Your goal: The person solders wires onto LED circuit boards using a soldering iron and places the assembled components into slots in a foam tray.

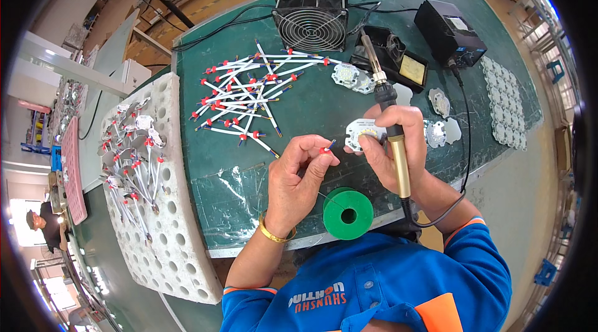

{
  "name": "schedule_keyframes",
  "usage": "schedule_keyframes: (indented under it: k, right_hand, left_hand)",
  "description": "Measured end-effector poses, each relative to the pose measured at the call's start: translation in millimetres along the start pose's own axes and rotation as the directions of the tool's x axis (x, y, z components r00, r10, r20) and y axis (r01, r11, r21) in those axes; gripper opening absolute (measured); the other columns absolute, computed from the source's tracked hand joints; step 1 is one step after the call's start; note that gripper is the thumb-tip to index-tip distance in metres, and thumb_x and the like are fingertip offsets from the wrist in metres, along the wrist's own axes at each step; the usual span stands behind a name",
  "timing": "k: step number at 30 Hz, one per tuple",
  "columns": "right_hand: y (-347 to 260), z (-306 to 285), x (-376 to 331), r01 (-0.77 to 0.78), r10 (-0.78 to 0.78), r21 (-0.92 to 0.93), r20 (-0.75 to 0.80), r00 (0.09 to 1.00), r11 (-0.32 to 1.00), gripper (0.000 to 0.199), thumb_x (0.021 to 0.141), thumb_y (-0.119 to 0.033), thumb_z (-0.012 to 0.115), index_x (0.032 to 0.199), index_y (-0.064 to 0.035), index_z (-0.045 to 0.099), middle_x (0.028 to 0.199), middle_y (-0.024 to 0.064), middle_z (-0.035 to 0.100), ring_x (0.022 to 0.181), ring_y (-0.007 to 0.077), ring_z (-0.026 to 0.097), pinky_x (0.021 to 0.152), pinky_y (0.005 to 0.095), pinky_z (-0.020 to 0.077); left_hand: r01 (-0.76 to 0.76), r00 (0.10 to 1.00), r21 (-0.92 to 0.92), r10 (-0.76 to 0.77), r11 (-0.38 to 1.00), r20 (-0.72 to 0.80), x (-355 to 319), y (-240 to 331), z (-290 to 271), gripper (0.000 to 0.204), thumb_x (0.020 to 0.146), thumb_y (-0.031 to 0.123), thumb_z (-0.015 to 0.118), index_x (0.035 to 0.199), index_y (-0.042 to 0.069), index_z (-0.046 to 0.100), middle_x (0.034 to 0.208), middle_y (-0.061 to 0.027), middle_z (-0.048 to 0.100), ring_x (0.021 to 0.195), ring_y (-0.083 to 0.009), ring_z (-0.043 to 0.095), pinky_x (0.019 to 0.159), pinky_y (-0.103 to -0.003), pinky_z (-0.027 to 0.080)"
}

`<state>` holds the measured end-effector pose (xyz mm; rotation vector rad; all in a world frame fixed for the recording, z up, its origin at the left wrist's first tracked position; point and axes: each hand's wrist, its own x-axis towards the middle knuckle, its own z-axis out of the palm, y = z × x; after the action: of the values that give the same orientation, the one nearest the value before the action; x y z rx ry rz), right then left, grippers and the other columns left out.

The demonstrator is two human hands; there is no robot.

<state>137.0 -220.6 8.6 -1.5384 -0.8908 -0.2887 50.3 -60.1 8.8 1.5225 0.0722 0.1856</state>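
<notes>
My left hand (293,176) pinches a short cable (332,143) with a red ring near its end. In my right hand (398,145), a soldering iron (397,161) lies across the palm, its metal tip pointing away from me. The same hand's fingertips grip a white LED circuit board (360,128), slightly apart from the cable end. Just below the hands, a green spool (333,215) rests near the table's front edge, and a thin strand runs from it toward my left hand. White cables with red rings (243,92) lie in a loose pile ahead and to the left.
A black fan (310,25) stands at the far side beside an iron stand with a yellow sponge (412,70) and a black power unit (450,33). More boards (440,103) and a board panel (503,104) lie right. A white foam block (180,226) holds wired pieces at left.
</notes>
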Motion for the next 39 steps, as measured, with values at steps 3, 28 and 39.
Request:
schedule_keyframes:
  k: [3, 28, 39]
  right_hand:
    - [-1, 3, -1, -0.157, 0.160, 0.102, -0.025, 0.987, 0.982, 0.036, 0.074, 0.003, 0.066, 0.102, -0.0045, 0.044, 0.087, 0.0129, 0.057, 0.070, 0.0208, 0.058, 0.063, 0.0299, 0.0468]
    - [0, 4, 8, 0.205, -0.193, -0.102, 0.111, 0.975, 0.973, 0.034, 0.071, 0.008, 0.065, 0.097, -0.0041, 0.046, 0.077, 0.0085, 0.057, 0.057, 0.0263, 0.055, 0.048, 0.0317, 0.0438]
    - [-4, 2, 10, 0.103, -0.091, -0.178, 0.074, 0.993, 0.979, 0.034, 0.071, 0.007, 0.064, 0.098, -0.0049, 0.047, 0.081, 0.0103, 0.056, 0.059, 0.0254, 0.056, 0.052, 0.0329, 0.0446]
  left_hand:
    - [-0.081, 0.996, 0.105, 0.085, 0.991, -0.040, 0, -1, 3, 0.017, 0.088, 0.009, 0.060, 0.103, 0.002, 0.056, 0.083, -0.0056, 0.065, 0.070, -0.0076, 0.061, 0.059, -0.019, 0.045]
    - [-0.257, 0.944, 0.566, 0.328, 0.783, -0.024, 2, -2, 5, 0.019, 0.073, 0.002, 0.070, 0.091, 0.002, 0.064, 0.078, -0.0099, 0.065, 0.059, -0.0187, 0.060, 0.053, -0.027, 0.047]
    - [-0.080, 0.985, 0.216, 0.110, 0.973, -0.135, 2, -1, 9, 0.013, 0.082, 0.006, 0.065, 0.093, 0.000, 0.062, 0.080, -0.0071, 0.064, 0.070, -0.0102, 0.062, 0.065, -0.023, 0.049]
